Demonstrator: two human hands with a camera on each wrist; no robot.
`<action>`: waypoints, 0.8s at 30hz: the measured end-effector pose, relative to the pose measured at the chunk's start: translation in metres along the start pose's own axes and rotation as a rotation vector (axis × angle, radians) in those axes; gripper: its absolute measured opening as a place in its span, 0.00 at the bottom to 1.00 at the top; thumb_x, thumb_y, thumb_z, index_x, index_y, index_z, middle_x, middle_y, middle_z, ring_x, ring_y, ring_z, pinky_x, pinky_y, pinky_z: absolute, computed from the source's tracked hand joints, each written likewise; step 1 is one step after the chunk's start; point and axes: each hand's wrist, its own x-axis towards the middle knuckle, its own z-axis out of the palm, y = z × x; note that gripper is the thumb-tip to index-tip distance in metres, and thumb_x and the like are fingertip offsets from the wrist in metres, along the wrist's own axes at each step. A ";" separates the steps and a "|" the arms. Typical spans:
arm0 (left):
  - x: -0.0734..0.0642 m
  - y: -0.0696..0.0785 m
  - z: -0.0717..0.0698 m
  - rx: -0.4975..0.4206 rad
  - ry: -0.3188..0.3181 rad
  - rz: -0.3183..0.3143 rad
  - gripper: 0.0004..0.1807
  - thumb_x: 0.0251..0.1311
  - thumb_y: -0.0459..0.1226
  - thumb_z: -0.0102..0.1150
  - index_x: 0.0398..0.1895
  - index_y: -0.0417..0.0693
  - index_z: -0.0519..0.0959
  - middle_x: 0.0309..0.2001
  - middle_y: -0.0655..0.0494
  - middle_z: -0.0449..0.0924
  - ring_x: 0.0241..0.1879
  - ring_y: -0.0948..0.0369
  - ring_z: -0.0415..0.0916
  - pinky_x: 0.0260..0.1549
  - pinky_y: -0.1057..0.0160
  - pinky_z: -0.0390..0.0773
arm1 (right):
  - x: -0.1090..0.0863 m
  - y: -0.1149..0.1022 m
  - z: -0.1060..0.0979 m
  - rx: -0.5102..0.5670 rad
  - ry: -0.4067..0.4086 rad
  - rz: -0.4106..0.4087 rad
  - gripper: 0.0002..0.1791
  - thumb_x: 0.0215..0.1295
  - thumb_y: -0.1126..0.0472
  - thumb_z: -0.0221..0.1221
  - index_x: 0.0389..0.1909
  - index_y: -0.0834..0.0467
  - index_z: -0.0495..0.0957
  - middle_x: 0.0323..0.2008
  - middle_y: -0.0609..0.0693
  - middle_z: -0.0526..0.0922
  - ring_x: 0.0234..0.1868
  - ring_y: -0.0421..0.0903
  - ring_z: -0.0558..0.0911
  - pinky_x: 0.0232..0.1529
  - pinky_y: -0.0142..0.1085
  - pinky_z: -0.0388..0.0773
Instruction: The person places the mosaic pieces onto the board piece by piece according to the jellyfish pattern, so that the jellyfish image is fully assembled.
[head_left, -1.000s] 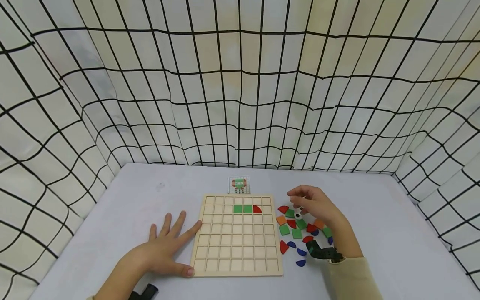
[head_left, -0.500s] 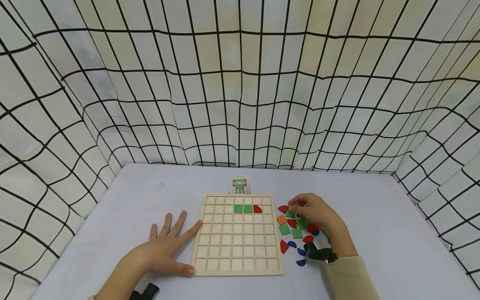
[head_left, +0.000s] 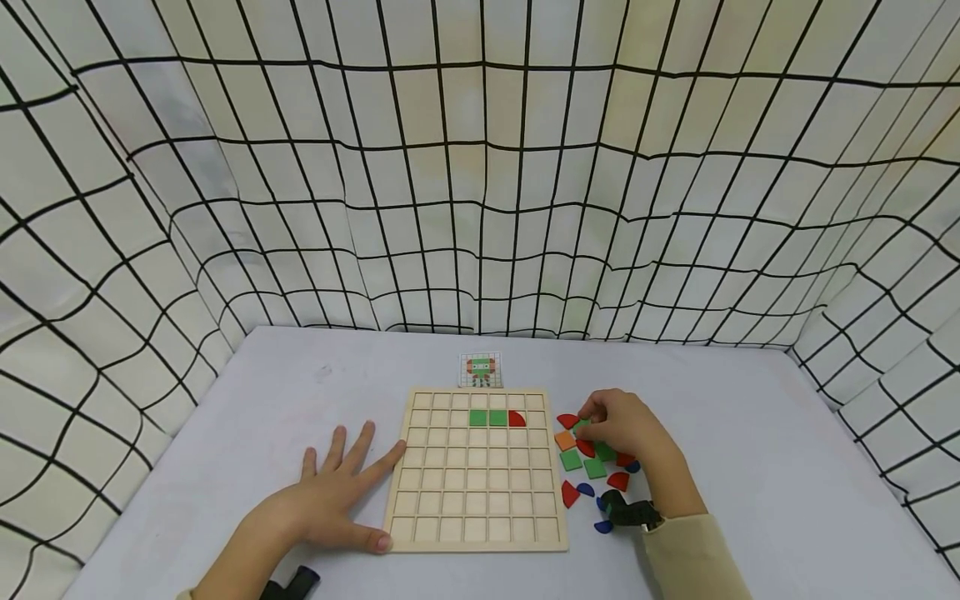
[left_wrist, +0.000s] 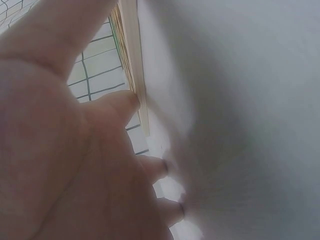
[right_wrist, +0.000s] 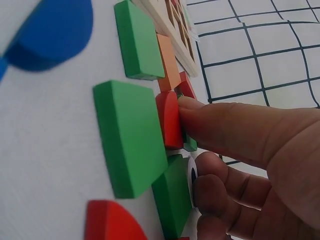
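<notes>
Green tile (head_left: 581, 424) lies among loose pieces (head_left: 595, 468), right of your wooden grid board (head_left: 480, 547). Your right hand (head_left: 624, 425) has lowered, thumb and finger straddling the tile; can't tell if pinched. Piece selection seems under way. Left hand (head_left: 333, 500) spread, touching board's edge.

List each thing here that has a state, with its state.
Grid board: three cells filled, others bare
Loose pieces: scattered beside the board
Pattern card: picture side up
Left hand: fingers spread, touching the board's edge
Right hand: fingers bent among loose pieces; grip unclear
</notes>
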 end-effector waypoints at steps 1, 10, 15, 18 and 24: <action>0.000 0.000 0.000 0.000 0.000 0.001 0.64 0.36 0.74 0.65 0.80 0.68 0.51 0.79 0.35 0.33 0.74 0.27 0.24 0.58 0.18 0.31 | 0.000 0.000 0.000 -0.002 0.003 0.003 0.11 0.55 0.56 0.72 0.37 0.52 0.83 0.28 0.48 0.77 0.32 0.46 0.75 0.29 0.36 0.72; 0.000 -0.001 0.000 -0.016 -0.006 0.004 0.64 0.37 0.74 0.65 0.80 0.68 0.50 0.79 0.35 0.31 0.73 0.27 0.22 0.58 0.18 0.30 | -0.001 -0.003 -0.003 0.015 -0.010 0.016 0.13 0.55 0.57 0.72 0.37 0.52 0.79 0.31 0.49 0.77 0.33 0.47 0.75 0.30 0.36 0.74; -0.001 0.000 0.001 -0.022 -0.007 0.001 0.64 0.37 0.73 0.65 0.80 0.68 0.51 0.80 0.36 0.31 0.74 0.27 0.22 0.58 0.18 0.30 | -0.003 -0.003 -0.004 0.054 -0.014 -0.002 0.11 0.56 0.61 0.71 0.36 0.54 0.78 0.30 0.49 0.77 0.33 0.47 0.75 0.30 0.37 0.73; -0.001 0.000 0.000 -0.020 -0.008 -0.001 0.64 0.37 0.73 0.65 0.80 0.68 0.51 0.80 0.36 0.31 0.74 0.27 0.22 0.59 0.19 0.30 | -0.005 -0.004 -0.006 0.075 -0.016 -0.011 0.10 0.56 0.64 0.69 0.37 0.55 0.78 0.31 0.50 0.77 0.32 0.47 0.75 0.30 0.37 0.73; -0.001 -0.001 0.001 -0.016 -0.002 0.005 0.64 0.37 0.74 0.65 0.80 0.68 0.50 0.80 0.35 0.31 0.74 0.27 0.22 0.59 0.18 0.30 | -0.005 -0.003 -0.007 0.119 -0.010 -0.025 0.09 0.57 0.66 0.67 0.38 0.55 0.79 0.32 0.50 0.77 0.33 0.47 0.75 0.31 0.37 0.74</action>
